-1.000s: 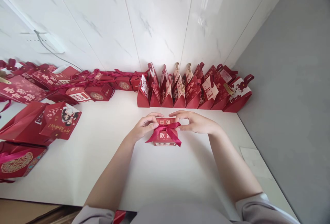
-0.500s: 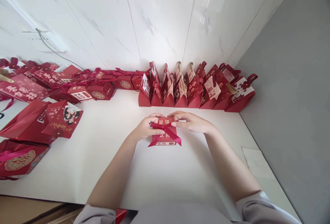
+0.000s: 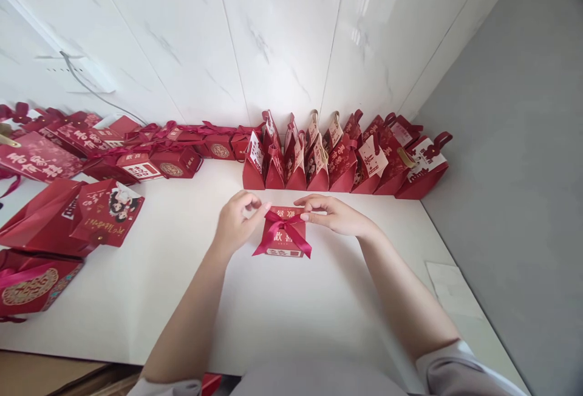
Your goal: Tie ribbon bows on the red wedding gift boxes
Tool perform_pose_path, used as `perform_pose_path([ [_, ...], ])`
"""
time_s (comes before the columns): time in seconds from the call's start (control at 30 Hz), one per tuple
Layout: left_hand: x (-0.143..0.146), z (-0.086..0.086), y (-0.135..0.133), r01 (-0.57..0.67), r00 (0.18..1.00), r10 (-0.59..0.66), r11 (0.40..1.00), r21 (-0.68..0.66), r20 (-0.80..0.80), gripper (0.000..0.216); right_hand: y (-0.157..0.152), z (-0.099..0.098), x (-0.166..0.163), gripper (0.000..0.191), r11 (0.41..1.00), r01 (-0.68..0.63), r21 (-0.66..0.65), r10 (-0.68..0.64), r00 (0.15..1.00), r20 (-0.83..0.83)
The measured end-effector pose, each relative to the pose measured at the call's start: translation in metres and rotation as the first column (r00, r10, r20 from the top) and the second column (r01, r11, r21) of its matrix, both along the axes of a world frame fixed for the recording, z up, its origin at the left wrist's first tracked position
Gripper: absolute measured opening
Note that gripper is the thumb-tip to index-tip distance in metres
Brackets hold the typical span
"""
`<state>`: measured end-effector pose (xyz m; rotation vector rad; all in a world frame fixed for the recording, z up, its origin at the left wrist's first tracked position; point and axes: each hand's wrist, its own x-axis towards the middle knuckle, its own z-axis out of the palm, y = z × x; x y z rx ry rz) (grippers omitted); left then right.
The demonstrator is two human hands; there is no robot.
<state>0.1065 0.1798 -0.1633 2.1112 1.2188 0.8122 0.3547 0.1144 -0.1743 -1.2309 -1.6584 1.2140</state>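
Note:
A small red gift box with gold characters stands on the white table in front of me. A dark red ribbon bow is tied across its top, tails hanging down the front. My left hand is at the box's left side, its thumb and forefinger pinched on the bow's left loop. My right hand rests at the right, fingertips pinching the bow's right loop.
A row of upright red gift bags with tags lines the tiled wall behind. More red boxes with ribbons run to the left. Larger red bags lie at the table's left. A grey wall bounds the right side.
The box has shifted slightly left. My left hand has drawn back from the box top to its left side, holding the bow loop; the bow now sits spread out wider.

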Motion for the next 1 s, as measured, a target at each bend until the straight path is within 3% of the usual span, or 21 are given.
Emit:
perform_pose_path([
  [0.03, -0.005, 0.010, -0.005, -0.019, 0.989, 0.019, 1.000, 0.001, -0.147, 0.039, 0.000, 0.000, 0.001, 0.027, 1.000, -0.016, -0.017, 0.015, 1.000, -0.025],
  [0.1, -0.016, 0.023, -0.015, -0.013, 0.921, -0.041, 0.991, -0.135, -0.387, 0.052, 0.001, 0.000, 0.001, 0.027, 0.999, -0.035, -0.037, 0.032, 0.997, -0.073],
  [0.17, -0.022, 0.025, -0.021, 0.020, 0.863, -0.184, 0.943, -0.332, -0.471, 0.055, 0.002, -0.002, -0.001, 0.028, 0.998, -0.049, -0.036, 0.045, 0.993, -0.111],
  [0.27, -0.025, 0.016, -0.019, 0.139, 0.857, -0.396, 0.792, -0.594, -0.328, 0.050, 0.004, -0.005, -0.006, 0.030, 0.997, -0.067, -0.024, 0.063, 0.987, -0.145],
  [0.33, -0.024, 0.010, -0.013, 0.257, 0.856, -0.490, 0.682, -0.684, -0.167, 0.046, 0.005, -0.005, -0.007, 0.033, 0.996, -0.088, -0.022, 0.083, 0.982, -0.168],
  [0.43, -0.024, 0.004, -0.004, 0.444, 0.814, -0.578, 0.552, -0.706, 0.059, 0.044, 0.006, -0.004, -0.006, 0.034, 0.993, -0.115, -0.036, 0.106, 0.974, -0.201],
  [0.53, -0.026, 0.001, 0.001, 0.532, 0.776, -0.602, 0.464, -0.708, 0.188, 0.046, 0.007, -0.005, -0.002, 0.034, 0.993, -0.101, -0.067, 0.086, 0.975, -0.206],
  [0.83, -0.030, -0.009, 0.007, 0.535, 0.778, -0.587, 0.435, -0.724, 0.222, 0.042, 0.010, -0.013, 0.009, 0.032, 0.991, -0.093, -0.091, 0.068, 0.966, -0.251],
  [1.0, -0.032, -0.014, 0.010, 0.554, 0.778, -0.575, 0.439, -0.707, 0.253, 0.041, 0.012, -0.019, 0.013, 0.031, 0.985, -0.151, -0.082, 0.127, 0.963, -0.239],
])
